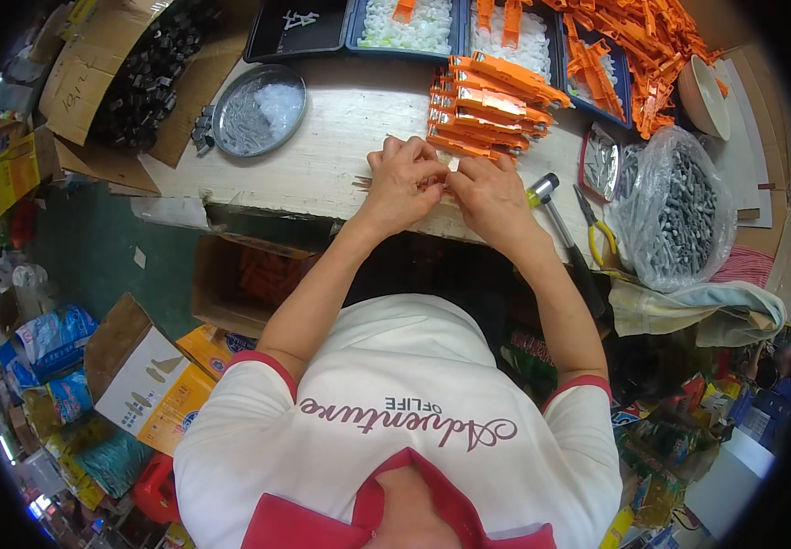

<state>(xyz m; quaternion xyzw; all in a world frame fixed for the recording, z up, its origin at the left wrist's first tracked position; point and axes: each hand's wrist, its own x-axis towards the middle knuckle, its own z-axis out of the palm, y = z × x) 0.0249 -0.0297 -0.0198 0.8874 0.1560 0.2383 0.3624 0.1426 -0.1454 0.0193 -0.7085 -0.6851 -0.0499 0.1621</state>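
**Small part pinched at the bench edge**

While we look down through the head camera, our left hand [406, 176] and right hand [487, 188] meet at the near edge of the pale wooden worktable [322, 137], fingertips pressed together around a small orange part [432, 183] that is mostly hidden between them. Whether either hand is fully closed on it we cannot tell. To do this well, we judge, the wrists should rest on the table edge so the pinch stays steady, and the part should turn toward the light.

Just beyond the knuckles lies a stack of orange plastic pieces [487, 105], flat, long and hard-edged. A loose heap of the same orange pieces [643, 46] fills the far right. Left sits a round metal dish [258, 110], shiny, holding small grey and clear bits. Right of our hands lie a screwdriver [551, 206], yellow-handled pliers [597, 229] and a clear plastic bag of grey screws [675, 210].
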